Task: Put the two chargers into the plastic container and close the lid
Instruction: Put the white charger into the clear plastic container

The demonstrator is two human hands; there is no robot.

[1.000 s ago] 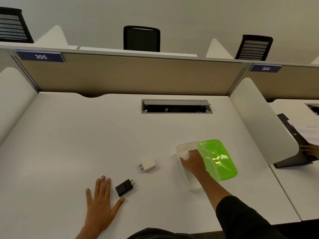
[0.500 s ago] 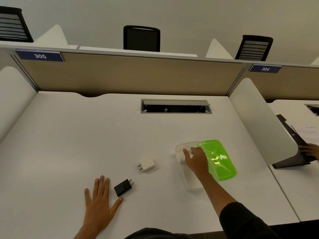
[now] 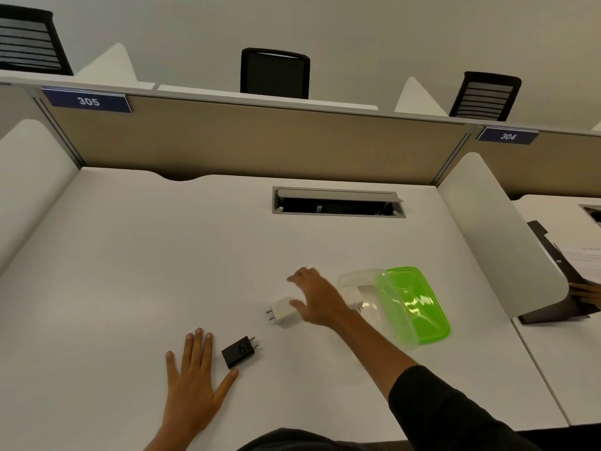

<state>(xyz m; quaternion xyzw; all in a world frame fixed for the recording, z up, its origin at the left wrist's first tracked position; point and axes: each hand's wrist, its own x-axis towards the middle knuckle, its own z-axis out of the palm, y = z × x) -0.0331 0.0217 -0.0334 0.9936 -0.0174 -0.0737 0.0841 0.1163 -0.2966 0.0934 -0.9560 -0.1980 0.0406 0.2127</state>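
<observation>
A white charger [image 3: 282,311] lies on the white desk [image 3: 162,255], prongs pointing left. My right hand [image 3: 317,299] hovers just over its right side, fingers spread, with nothing held. A black charger [image 3: 239,351] rests nearer me, prongs pointing up-right. My left hand [image 3: 192,382] lies flat on the desk, its thumb tip next to the black charger. The clear plastic container [image 3: 359,288] sits right of my right hand, open on its left part. Its green lid [image 3: 413,304] lies askew over the container's right part.
A cable hatch [image 3: 338,203] is sunk in the desk at the back. Beige partition [image 3: 260,148] walls the far edge; white dividers [image 3: 500,239] stand at both sides. On the neighbouring desk, another person's hand [image 3: 587,292] holds a black folder with papers.
My right hand left the container and moved left to the white charger. The left hand stayed flat on the desk.
</observation>
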